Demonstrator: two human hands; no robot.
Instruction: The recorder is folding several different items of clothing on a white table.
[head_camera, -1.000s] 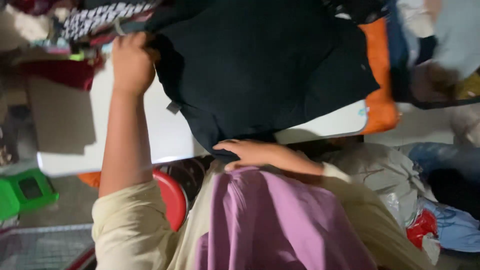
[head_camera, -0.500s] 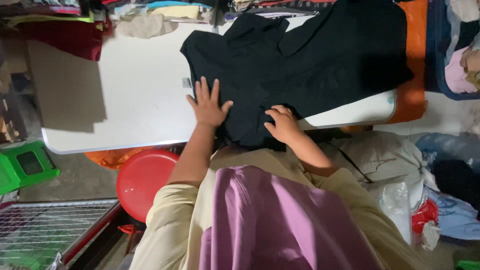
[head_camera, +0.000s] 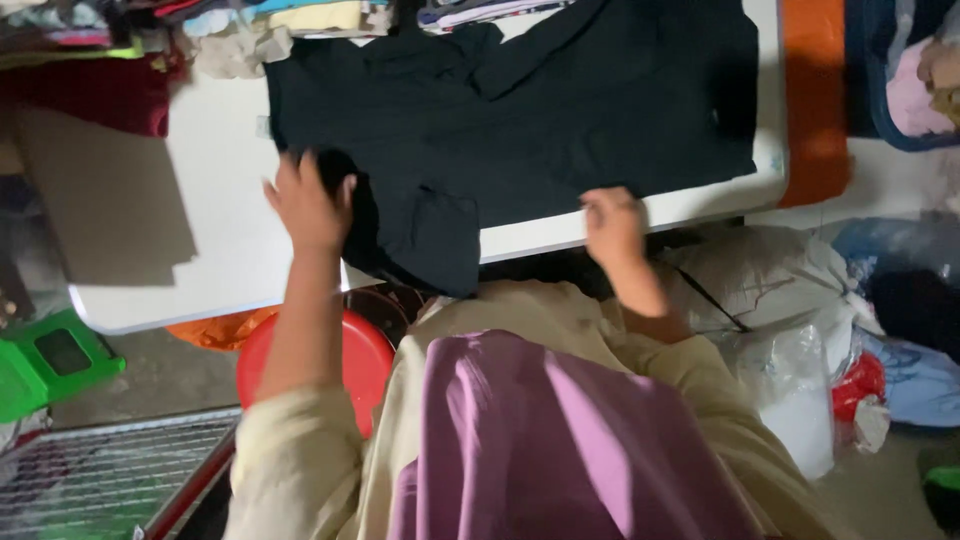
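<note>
On the white table (head_camera: 200, 250) a black garment (head_camera: 520, 130) lies spread; left hand (head_camera: 308, 205) flat, open at its eight o'clock edge, right hand (head_camera: 612, 228) pinching the six o'clock hem. Soft, light, limp; best held by the edges.

I worked at a white, flat-topped table (head_camera: 220, 250) with rounded corners that ran across the upper half of the frame. A black fabric garment (head_camera: 520, 130) lay spread over its middle and right part, one flap hanging over the near edge at the centre. My left hand (head_camera: 308, 203) rested on the garment's left edge, and my right hand (head_camera: 613, 225) sat at the near edge further right. A jumble of coloured folded clothes (head_camera: 300, 20) crowded the far edge along the top. A brown cardboard sheet (head_camera: 100, 195) lay on the left end.
</note>
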